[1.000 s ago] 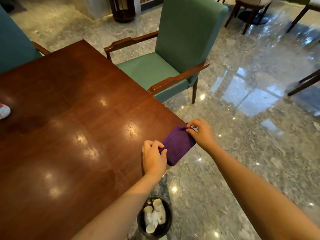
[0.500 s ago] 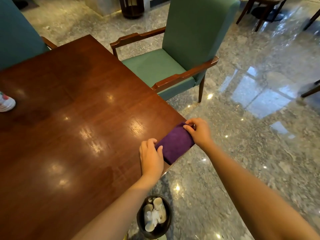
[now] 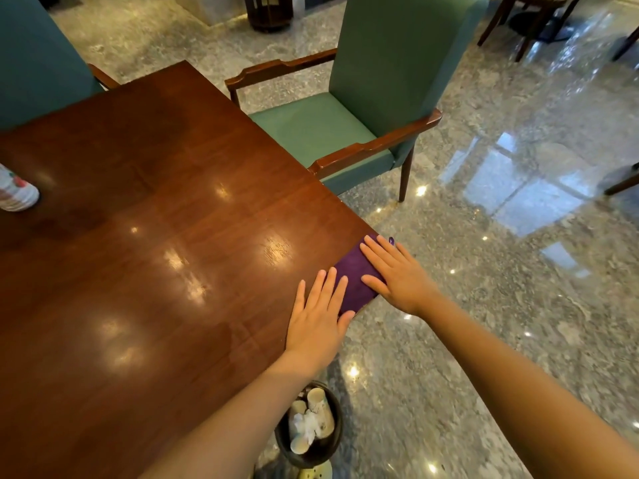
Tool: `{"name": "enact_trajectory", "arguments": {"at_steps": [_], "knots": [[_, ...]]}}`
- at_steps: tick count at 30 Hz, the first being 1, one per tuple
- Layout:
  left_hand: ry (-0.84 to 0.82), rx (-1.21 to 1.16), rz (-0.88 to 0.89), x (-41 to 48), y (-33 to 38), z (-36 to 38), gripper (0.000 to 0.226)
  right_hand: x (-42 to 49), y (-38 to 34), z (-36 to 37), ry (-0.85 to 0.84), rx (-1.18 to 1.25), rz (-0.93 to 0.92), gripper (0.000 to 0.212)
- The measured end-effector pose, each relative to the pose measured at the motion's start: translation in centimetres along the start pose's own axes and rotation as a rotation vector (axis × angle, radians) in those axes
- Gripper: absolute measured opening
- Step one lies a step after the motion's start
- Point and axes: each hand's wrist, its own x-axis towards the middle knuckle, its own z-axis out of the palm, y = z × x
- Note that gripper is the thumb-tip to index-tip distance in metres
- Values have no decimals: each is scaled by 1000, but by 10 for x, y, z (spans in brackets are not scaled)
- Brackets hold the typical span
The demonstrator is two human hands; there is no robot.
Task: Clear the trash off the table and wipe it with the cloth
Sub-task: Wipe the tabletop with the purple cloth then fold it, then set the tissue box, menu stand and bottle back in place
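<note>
A folded purple cloth point(image 3: 356, 281) lies on the near right corner of the dark wooden table point(image 3: 155, 236). My left hand point(image 3: 320, 312) rests flat, fingers spread, on the table and the cloth's near end. My right hand point(image 3: 394, 274) lies flat with fingers straight on the cloth's far end, at the table's edge. Neither hand grips anything. On the floor below the table edge stands a small dark bin point(image 3: 311, 430) holding paper cups and crumpled white paper.
A white container with red print point(image 3: 14, 191) stands at the table's left edge. A green armchair point(image 3: 349, 108) sits at the far right side, another blue-green chair point(image 3: 38, 60) at the far left. Glossy stone floor point(image 3: 501, 271) lies to the right.
Both hands were pinching the cloth's ends at the table corner; now the fingers have opened and both palms lie flat on the cloth.
</note>
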Motion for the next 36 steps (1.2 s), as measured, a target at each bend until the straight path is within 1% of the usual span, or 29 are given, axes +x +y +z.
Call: {"name": "enact_trajectory", "arguments": {"at_steps": [2, 4, 6, 7, 9, 10, 11, 13, 15, 19, 24, 27, 33, 36], "knots": [[-27, 4, 49, -1, -7, -4, 61, 0, -5, -4, -28, 55, 39, 99], [-55, -2, 140, -4, -22, -11, 64, 0, -14, -13, -52, 86, 75, 107], [-134, -48, 153, -14, -45, -24, 64, 3, -27, -27, -79, 68, 78, 109], [-166, -60, 132, -19, -59, -32, 63, 6, -35, -35, -99, 48, 64, 106], [-263, -89, 75, -31, -90, -51, 62, 18, -53, -51, -176, 7, 23, 87], [-314, -111, 46, -36, -106, -62, 62, 27, -63, -59, -245, 0, 5, 77], [-361, -136, 13, -42, -121, -74, 62, 38, -76, -67, -322, -1, -14, 71], [-437, -172, -52, -56, -153, -97, 62, 60, -109, -87, -426, -3, -63, 69], [-478, -181, -121, -72, -186, -122, 59, 81, -150, -111, -485, -13, -113, 70], [-509, -212, -264, -117, -248, -164, 63, 113, -229, -149, -547, -7, -192, 74], [-468, -179, -421, -190, -318, -215, 62, 153, -338, -167, -533, -101, -291, 84], [-426, -189, -498, -233, -361, -230, 60, 168, -402, -170, -545, -136, -315, 84], [-354, -244, -643, -303, -462, -227, 64, 200, -518, -166, -529, -115, -353, 81], [-226, -215, -669, -319, -515, -222, 62, 224, -565, -156, -508, -77, -355, 82]]}}
